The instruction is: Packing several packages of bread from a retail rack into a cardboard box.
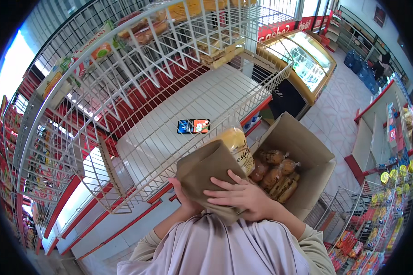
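Note:
Near my chest, a brown cardboard piece [203, 168] is held between my two hands; whether it is a flap of the box beside it I cannot tell. My left hand [186, 197] grips its left edge, with the palm partly hidden. Across its face lie the spread fingers of my right hand [241, 199]. Just beyond its upper right edge shows a bread loaf [235, 141] in clear printed plastic, partly covered. To the right, an open cardboard box [306, 172] holds several wrapped buns [272, 172] and a longer wrapped bread [285, 189].
A white wire basket rack [151, 178] spans the front, over a white shelf [151, 137] where a phone [193, 126] lies. Packaged breads [144, 31] fill the upper basket. Beyond are a display freezer [303, 58], water jugs [359, 68], a person [382, 65] and snack racks [368, 220].

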{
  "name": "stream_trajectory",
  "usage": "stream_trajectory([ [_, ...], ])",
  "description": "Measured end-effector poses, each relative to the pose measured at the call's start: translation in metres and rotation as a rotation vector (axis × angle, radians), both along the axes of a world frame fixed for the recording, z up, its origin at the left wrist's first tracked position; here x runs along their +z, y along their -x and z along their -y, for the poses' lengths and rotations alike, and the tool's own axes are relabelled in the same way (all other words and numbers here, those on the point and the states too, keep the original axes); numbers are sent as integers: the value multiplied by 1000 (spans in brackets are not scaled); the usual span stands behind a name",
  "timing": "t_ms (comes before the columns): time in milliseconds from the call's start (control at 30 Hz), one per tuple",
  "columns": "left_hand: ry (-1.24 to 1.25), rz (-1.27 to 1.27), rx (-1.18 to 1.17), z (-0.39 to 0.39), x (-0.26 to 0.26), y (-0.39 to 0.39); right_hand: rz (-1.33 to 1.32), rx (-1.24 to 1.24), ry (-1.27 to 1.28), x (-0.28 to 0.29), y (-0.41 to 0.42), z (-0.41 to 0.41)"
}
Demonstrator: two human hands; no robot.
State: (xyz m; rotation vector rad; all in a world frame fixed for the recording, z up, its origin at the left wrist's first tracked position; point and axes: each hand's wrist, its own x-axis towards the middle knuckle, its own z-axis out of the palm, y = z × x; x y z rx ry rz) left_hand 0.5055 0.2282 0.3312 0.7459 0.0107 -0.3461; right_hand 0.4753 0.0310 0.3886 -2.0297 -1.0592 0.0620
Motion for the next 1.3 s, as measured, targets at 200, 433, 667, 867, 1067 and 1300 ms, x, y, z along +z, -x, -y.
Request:
stream_trajectory([
  [200,110,18,-323,30,-11,-6,-871,-332,-1064,-40,48,33],
  [433,-42,-246,-379,58,-10,-9,-590,-849,-1744,-42,52,77],
  [667,-60,-352,-513,71,-12,-8,-460,-1160,-1664,-64,82,126],
  [867,-78,-417,-684,91,-46,-13,-1047,-1062,-1473,-123,87,100],
  [1067,-809,-106,-823,115,-63,-38,-1263,-1062,-1512,-171,101,97],
  [1300,-898,211,-729,85,-82,-49,-1117,-1633,-1495,-218,135,146],
])
